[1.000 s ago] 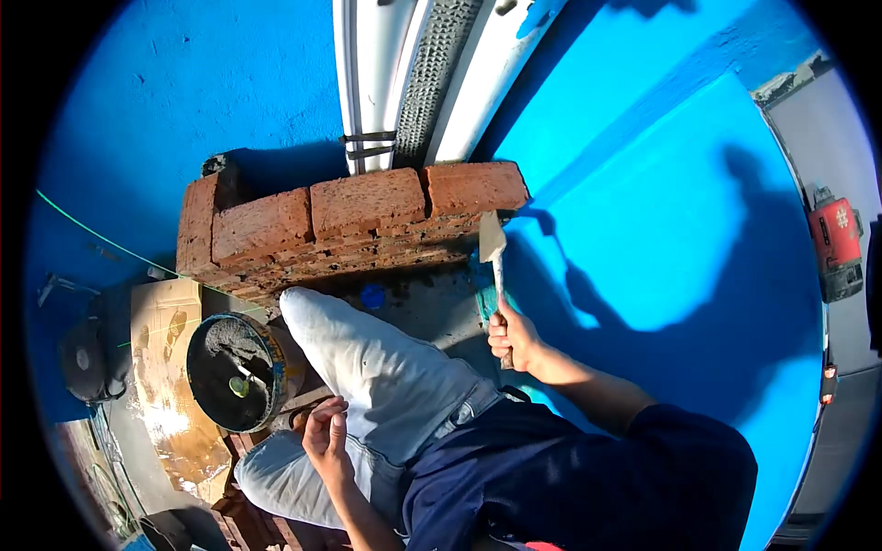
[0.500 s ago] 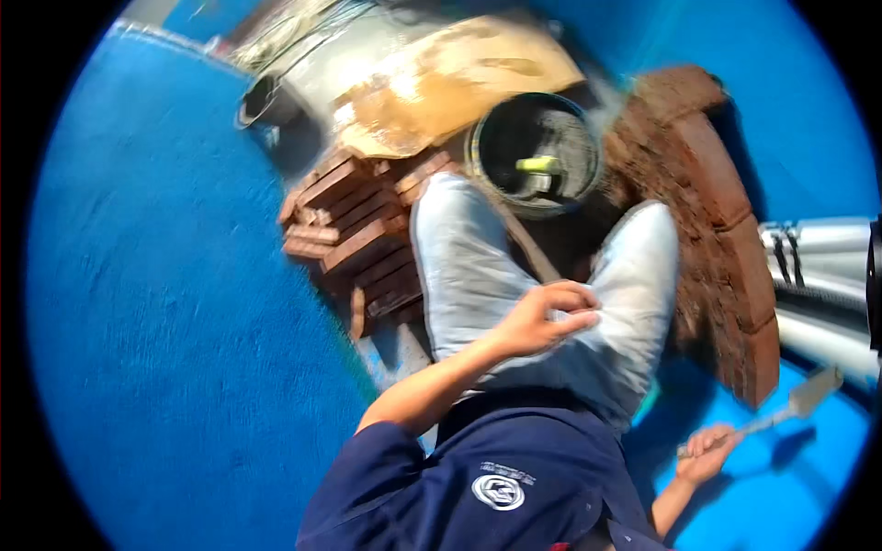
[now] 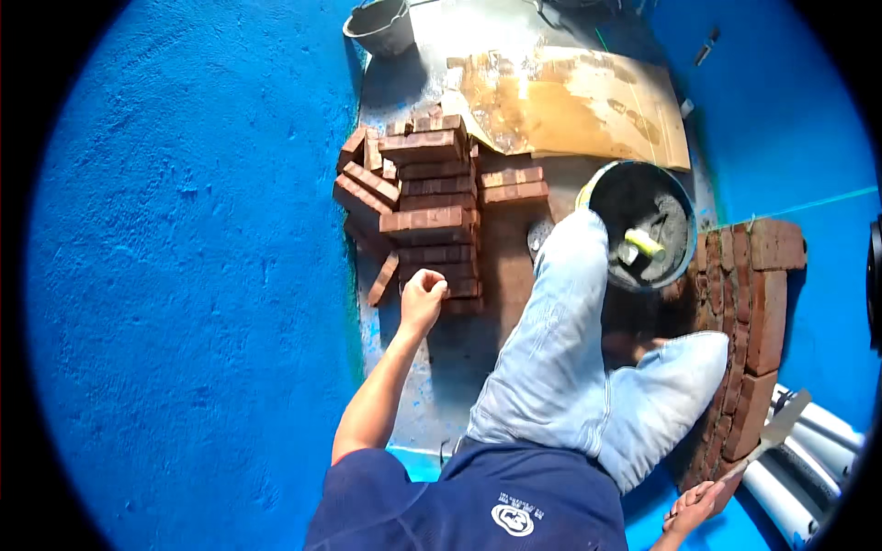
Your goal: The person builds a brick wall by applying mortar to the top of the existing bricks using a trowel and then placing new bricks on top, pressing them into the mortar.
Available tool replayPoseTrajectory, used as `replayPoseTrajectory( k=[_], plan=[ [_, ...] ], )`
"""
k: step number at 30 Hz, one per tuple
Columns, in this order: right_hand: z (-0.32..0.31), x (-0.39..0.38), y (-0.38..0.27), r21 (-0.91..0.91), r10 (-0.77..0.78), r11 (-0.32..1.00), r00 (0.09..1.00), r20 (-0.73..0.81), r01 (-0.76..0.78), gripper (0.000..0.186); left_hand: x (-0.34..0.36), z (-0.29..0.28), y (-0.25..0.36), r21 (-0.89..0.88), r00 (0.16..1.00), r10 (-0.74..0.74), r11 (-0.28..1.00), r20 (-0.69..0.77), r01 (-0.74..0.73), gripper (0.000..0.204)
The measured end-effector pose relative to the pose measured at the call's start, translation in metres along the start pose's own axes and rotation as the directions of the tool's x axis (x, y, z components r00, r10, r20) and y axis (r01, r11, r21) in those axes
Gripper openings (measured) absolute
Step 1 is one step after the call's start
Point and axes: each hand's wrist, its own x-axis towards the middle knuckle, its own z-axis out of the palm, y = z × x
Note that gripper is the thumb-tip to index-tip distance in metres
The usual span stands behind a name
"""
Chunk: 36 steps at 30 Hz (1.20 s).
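Observation:
My left hand (image 3: 424,301), fingers curled in and with nothing visible in them, is over the near end of a stack of red bricks (image 3: 427,220); whether it touches them I cannot tell. At the lower right my right hand (image 3: 694,507) is wrapped round the handle of a trowel (image 3: 783,422). The trowel's flat metal blade points up and to the right, beside a low brick wall (image 3: 764,321). Past my knees stands a round black bucket (image 3: 595,188) holding grey mortar (image 3: 675,234) and a tool with a yellow-green handle (image 3: 645,242).
A wet, stained cardboard sheet (image 3: 588,101) lies on the floor beyond the bricks. Farther back on the left is a dark bucket (image 3: 384,32). Blue walls (image 3: 184,275) rise on both sides. White pipes (image 3: 781,496) lie to the right, and a green string (image 3: 827,201) runs across the far right.
The view has turned and shifted. My left hand has moved from over my lap leftward to the brick stack, its fingers now curled. My right hand still grips the trowel.

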Motion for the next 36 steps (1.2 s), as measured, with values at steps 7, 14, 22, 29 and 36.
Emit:
replayPoseTrajectory(
  k=[7, 14, 22, 29, 36],
  plan=[
    [0.102, -0.016, -0.025, -0.3, 0.029, 0.953, 0.977, 0.213, 0.037, 0.048, 0.111, -0.005, 0.025, 0.32, 0.957, 0.27, 0.92, -0.104, -0.225, 0.009],
    [0.173, -0.018, -0.055, -0.591, 0.216, 0.805, 0.957, 0.196, -0.061, 0.032, 0.28, -0.033, -0.004, 0.75, 0.807, 0.588, 0.562, -0.063, -0.35, 0.043],
    [0.236, -0.002, -0.061, -0.61, 0.431, 0.765, 0.867, 0.25, -0.205, 0.039, 0.357, -0.108, -0.062, 0.659, 0.969, -0.244, 0.737, 0.049, 0.153, 0.051],
    [0.25, 0.014, -0.047, -0.638, 0.342, 0.768, 0.879, 0.331, -0.059, 0.049, 0.248, -0.05, -0.003, 0.699, 0.813, -0.386, 0.714, 0.436, -0.036, 0.083],
    [0.29, 0.024, -0.04, -0.622, 0.266, 0.776, 0.841, 0.471, 0.103, 0.045, 0.227, -0.072, -0.045, 0.862, 0.896, -0.045, 0.3, 0.442, -0.41, 0.08]
  ],
)
